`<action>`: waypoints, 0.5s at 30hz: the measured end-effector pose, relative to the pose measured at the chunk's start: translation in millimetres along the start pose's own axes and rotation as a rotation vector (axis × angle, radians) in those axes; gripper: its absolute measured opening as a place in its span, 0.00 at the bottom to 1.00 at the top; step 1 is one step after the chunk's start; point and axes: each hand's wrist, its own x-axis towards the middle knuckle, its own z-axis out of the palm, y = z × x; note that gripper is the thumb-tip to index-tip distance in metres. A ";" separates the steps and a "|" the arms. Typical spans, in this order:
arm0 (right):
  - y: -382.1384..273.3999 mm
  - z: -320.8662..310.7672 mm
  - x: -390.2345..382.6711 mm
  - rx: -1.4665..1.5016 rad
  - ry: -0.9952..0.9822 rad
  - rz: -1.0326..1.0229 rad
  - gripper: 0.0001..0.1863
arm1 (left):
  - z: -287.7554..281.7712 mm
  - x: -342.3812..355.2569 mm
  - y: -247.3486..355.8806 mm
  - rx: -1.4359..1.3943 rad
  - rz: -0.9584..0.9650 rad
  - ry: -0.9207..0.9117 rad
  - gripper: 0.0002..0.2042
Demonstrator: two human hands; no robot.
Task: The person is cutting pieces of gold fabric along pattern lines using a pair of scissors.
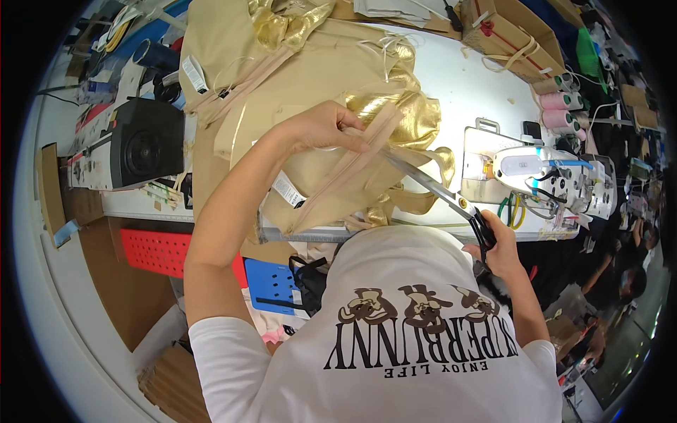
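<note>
My left hand point(321, 128) pinches a long beige zipper strip point(338, 180) that runs diagonally over a beige and shiny gold garment point(310, 77) on the white table point(465, 77). My right hand point(499, 248) grips the black handles of large scissors point(441, 192). The steel blades point up-left toward the strip just below my left fingers. The blade tips meet the fabric near the gold patch point(409, 120).
A white sewing machine point(543, 173) stands at the right of the table. A black box-shaped device point(144, 141) sits at the left edge. Pink thread cones point(560, 109) and cardboard boxes point(511, 32) lie at the back right. Red and blue perforated bins point(169, 250) sit under the table.
</note>
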 end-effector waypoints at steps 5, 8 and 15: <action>2.6 0.4 0.4 -0.003 0.001 -0.018 0.40 | -0.7 2.4 -11.2 -0.018 -0.006 -0.002 0.16; 4.7 1.2 1.8 -0.022 0.009 -0.033 0.41 | -0.1 3.1 -14.6 -0.048 0.007 -0.003 0.16; 8.2 6.5 5.1 -0.021 0.045 -0.086 0.42 | 2.2 -1.3 -10.4 -0.095 -0.032 -0.010 0.19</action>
